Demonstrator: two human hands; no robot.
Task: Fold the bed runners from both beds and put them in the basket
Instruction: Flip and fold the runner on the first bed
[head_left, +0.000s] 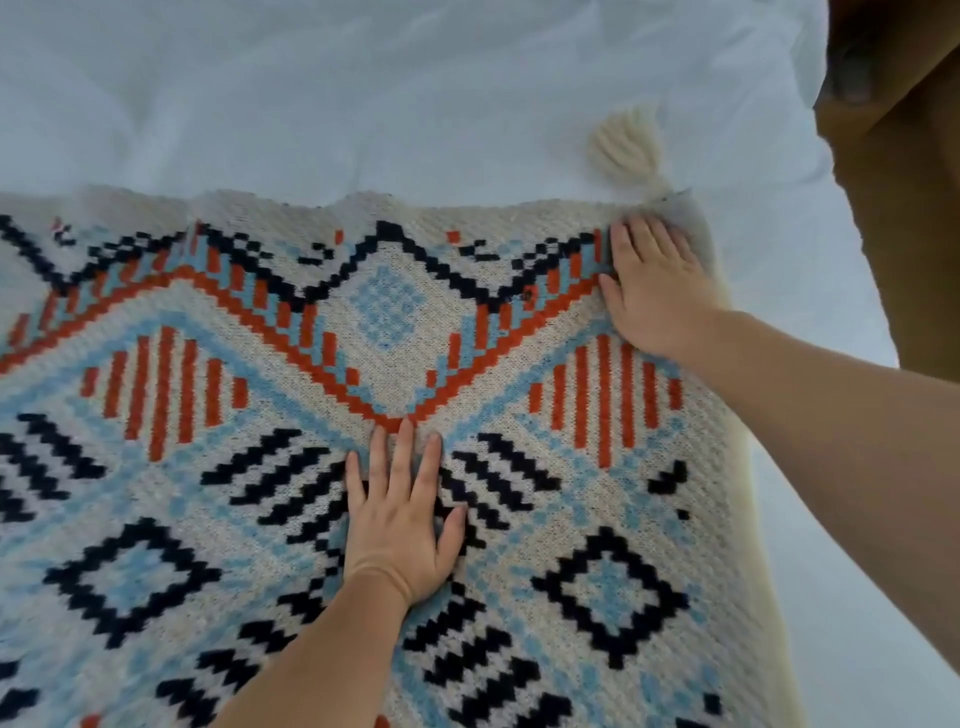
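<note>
Bed runner: The bed runner (260, 415) is lying spread out on the bed, covering most of the near part of it. It is cream with blue, orange and dark blue shapes.
Bed: The bed (363, 104) is showing a white sheet past the far edge of the runner and along the right side.
Tassel: A cream tassel (621, 150) is sitting on the white sheet, hanging on to the far right corner of the runner.
Left hand: The left hand (402, 525) is lying flat on the middle of the runner, palm down.
Left fingers: The fingers (400, 457) are stretching out straight and a little apart. They are pressing on the cloth and not holding anything.
Right hand: The right hand (657, 291) is resting on the far right corner of the runner, close to the tassel.
Right fingers: These fingers (644, 236) are lying flat and close together on the cloth, pointing at the far edge. They are not gripping anything that I can see.
Brown thing: Something brown (904, 182) is standing past the right side of the bed. I cannot tell what it is.
</note>
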